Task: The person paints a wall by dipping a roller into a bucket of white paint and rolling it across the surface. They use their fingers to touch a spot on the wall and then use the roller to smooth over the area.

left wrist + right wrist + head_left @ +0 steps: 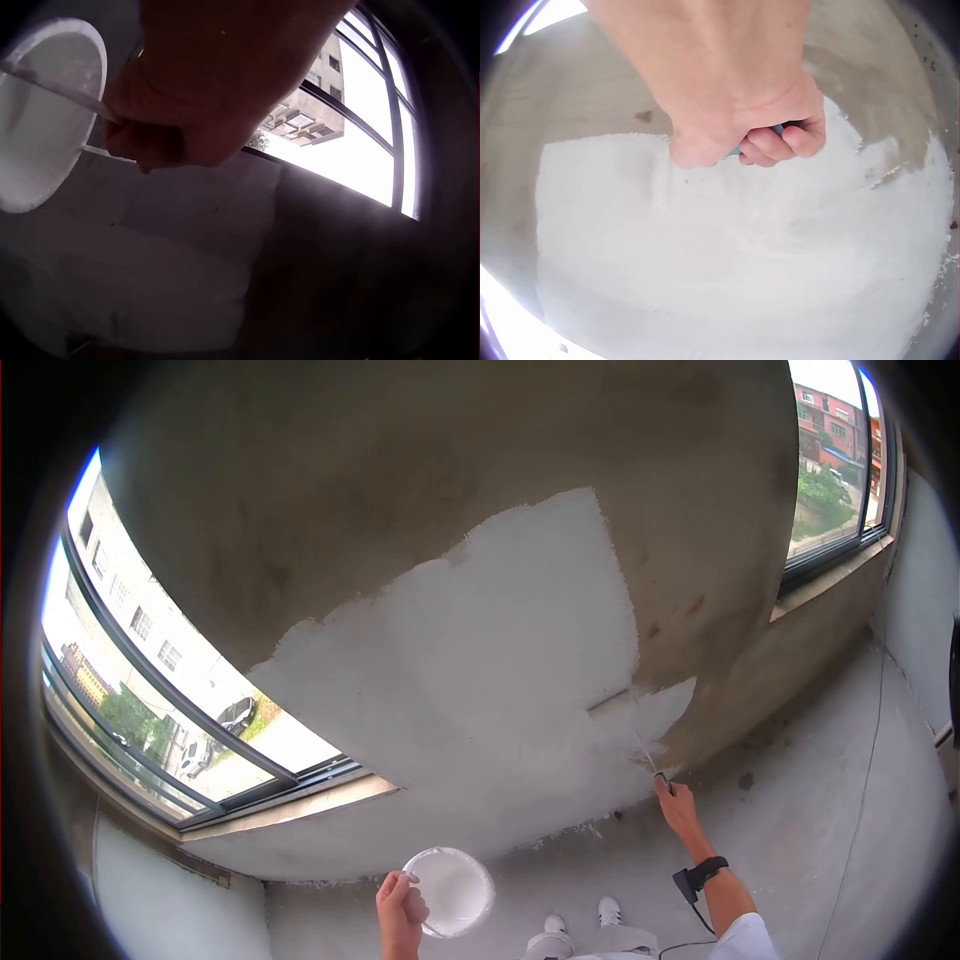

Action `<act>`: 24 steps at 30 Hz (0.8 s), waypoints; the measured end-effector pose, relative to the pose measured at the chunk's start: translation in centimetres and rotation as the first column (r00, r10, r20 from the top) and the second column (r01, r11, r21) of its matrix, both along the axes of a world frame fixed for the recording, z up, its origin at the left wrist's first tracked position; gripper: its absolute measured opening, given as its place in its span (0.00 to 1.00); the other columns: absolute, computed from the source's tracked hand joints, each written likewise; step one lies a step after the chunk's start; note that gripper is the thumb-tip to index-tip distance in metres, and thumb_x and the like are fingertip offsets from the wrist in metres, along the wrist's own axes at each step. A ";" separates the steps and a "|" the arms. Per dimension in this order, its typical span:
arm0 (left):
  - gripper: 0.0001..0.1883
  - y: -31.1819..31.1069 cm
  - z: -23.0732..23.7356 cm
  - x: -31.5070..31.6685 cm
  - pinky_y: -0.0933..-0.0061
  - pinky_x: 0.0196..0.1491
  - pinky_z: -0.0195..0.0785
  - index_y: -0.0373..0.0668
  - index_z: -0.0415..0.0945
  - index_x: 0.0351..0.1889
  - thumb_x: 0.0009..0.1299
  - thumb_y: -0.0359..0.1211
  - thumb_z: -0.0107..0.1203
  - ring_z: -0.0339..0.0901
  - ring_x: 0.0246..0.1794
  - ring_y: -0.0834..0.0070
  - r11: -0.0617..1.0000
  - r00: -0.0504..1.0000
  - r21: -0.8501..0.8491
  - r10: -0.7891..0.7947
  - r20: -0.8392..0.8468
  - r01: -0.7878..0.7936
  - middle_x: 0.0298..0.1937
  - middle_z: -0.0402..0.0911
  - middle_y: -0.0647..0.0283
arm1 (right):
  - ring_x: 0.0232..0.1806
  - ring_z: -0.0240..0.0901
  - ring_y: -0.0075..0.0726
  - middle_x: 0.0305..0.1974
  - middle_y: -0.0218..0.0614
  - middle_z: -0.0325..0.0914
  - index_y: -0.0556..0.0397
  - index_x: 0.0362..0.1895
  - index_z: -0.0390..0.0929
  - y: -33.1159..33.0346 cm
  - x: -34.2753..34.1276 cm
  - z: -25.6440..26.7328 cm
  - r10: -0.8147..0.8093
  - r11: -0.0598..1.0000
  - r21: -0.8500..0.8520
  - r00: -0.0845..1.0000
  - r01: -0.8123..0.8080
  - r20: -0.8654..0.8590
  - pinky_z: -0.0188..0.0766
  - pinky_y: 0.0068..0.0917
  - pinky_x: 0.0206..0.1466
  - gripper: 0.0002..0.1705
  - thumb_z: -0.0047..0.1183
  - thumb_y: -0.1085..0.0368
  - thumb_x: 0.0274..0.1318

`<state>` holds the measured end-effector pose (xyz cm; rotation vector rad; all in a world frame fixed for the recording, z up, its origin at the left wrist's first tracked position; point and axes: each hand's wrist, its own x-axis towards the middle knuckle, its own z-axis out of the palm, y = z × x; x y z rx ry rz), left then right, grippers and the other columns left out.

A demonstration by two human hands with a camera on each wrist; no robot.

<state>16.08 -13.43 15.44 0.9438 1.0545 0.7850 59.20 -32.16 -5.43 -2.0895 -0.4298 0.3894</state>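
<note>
1. Left hand [402, 910]: fingers curled and clamped on the thin, pale handle [64, 91] of a round white bucket [487, 890]; bucket hangs beside the hand, low in the head view, mouth up; whitish inside.
2. Right hand [680, 810]: fingers closed round the grip of a thin-shafted hand tool [647, 748]; a sliver of teal grip shows between fingers in the right wrist view; shaft runs up to a narrow, straight head over the white coat.
3. Wall: smooth white coat [480, 620] with ragged upper edge; brown-grey bare plaster [330, 480] above and to its right.
4. Right wrist: black strap [708, 868] with small dark box and cable.
5. Dark-framed windows either side; white shoes [609, 910] with dark stripes on grey floor [780, 840]; any lettering too small to read.
</note>
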 end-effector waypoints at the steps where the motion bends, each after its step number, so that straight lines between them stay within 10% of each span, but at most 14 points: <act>1: 0.09 -0.1 0.3 0.2 0.79 0.17 0.35 0.41 0.71 0.34 0.77 0.33 0.46 0.44 0.12 0.88 1.000 1.000 -0.003 0.004 0.002 -0.004 0.15 0.52 0.78 | 0.21 0.54 0.30 0.15 0.41 0.58 0.64 0.21 0.65 -0.7 0.1 -0.5 -0.001 0.999 -0.037 1.000 0.000 -0.014 0.55 0.41 0.27 0.35 0.49 0.41 0.65; 5: 0.09 0.0 1.0 -0.5 0.79 0.17 0.35 0.41 0.71 0.35 0.77 0.33 0.47 0.43 0.13 0.89 1.000 1.000 0.003 0.005 0.031 -0.005 0.15 0.52 0.78 | 0.19 0.60 0.51 0.16 0.51 0.65 0.64 0.22 0.71 -3.7 1.1 1.7 -0.031 0.997 -0.073 0.993 0.039 0.117 0.60 0.45 0.28 0.35 0.49 0.41 0.64; 11: 0.09 0.3 1.2 -2.2 0.79 0.17 0.34 0.41 0.71 0.36 0.77 0.34 0.47 0.43 0.12 0.88 1.000 0.993 -0.014 0.001 0.121 0.001 0.15 0.51 0.79 | 0.22 0.67 0.64 0.18 0.56 0.68 0.62 0.23 0.75 -3.9 8.1 18.6 0.105 0.990 -0.142 0.763 -0.018 0.638 0.61 0.48 0.28 0.30 0.51 0.45 0.64; 15: 0.09 1.3 0.9 -4.2 0.79 0.17 0.35 0.41 0.71 0.36 0.77 0.34 0.47 0.44 0.12 0.89 0.999 0.985 -0.028 0.037 0.171 -0.032 0.15 0.51 0.79 | 0.29 0.76 0.62 0.25 0.52 0.78 0.58 0.28 0.81 -2.1 11.0 28.6 0.194 0.968 -0.250 0.566 0.023 0.801 0.67 0.50 0.34 0.26 0.52 0.46 0.62; 18: 0.09 2.4 0.4 -6.5 0.79 0.17 0.36 0.41 0.71 0.36 0.77 0.34 0.47 0.45 0.12 0.89 0.999 0.982 -0.045 0.023 0.188 -0.015 0.15 0.52 0.79 | 0.32 0.77 0.60 0.27 0.49 0.80 0.54 0.30 0.82 0.8 8.1 34.6 0.200 0.960 -0.280 0.642 0.025 0.741 0.69 0.51 0.37 0.24 0.53 0.45 0.61; 24: 0.06 5.5 -0.7 -10.6 0.83 0.15 0.42 0.43 0.70 0.38 0.78 0.33 0.48 0.49 0.12 0.90 0.999 0.987 0.003 0.054 0.153 -0.055 0.16 0.56 0.78 | 0.31 0.77 0.59 0.25 0.46 0.79 0.51 0.29 0.81 7.2 2.0 36.1 0.245 0.962 -0.272 0.438 -0.002 0.865 0.71 0.49 0.37 0.23 0.52 0.45 0.62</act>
